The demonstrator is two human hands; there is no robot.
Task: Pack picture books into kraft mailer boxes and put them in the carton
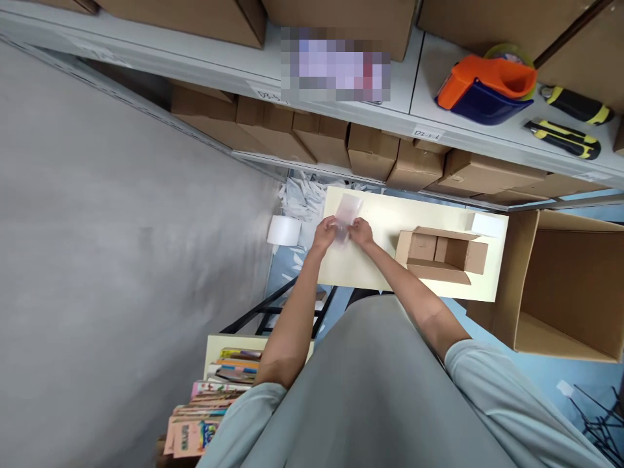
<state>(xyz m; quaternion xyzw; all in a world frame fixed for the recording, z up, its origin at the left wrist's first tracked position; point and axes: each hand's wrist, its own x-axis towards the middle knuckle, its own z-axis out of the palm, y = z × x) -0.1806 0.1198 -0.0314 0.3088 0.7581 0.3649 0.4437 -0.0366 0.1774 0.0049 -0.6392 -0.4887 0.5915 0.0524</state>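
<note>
Over the left part of the pale yellow table (380, 266), a thin, see-through plastic bag (349, 209) is stretched between my two hands. My left hand (325, 232) pinches its left edge. On the opposite edge, my right hand (361, 231) has its fingers closed on the plastic. Whether anything lies inside the bag is too small to tell. To the right of my right hand, a small cardboard box (429, 265) stands on the table with its flaps spread. A white box (487, 225) sits at the table's far right corner.
A large open carton (529, 286) stands right of the table. The shelf (400, 88) ahead holds an orange and blue tape dispenser (487, 88) and two utility knives (568, 140). Cardboard boxes (373, 151) line the level below. A white roll (284, 231) and books (214, 403) are at left.
</note>
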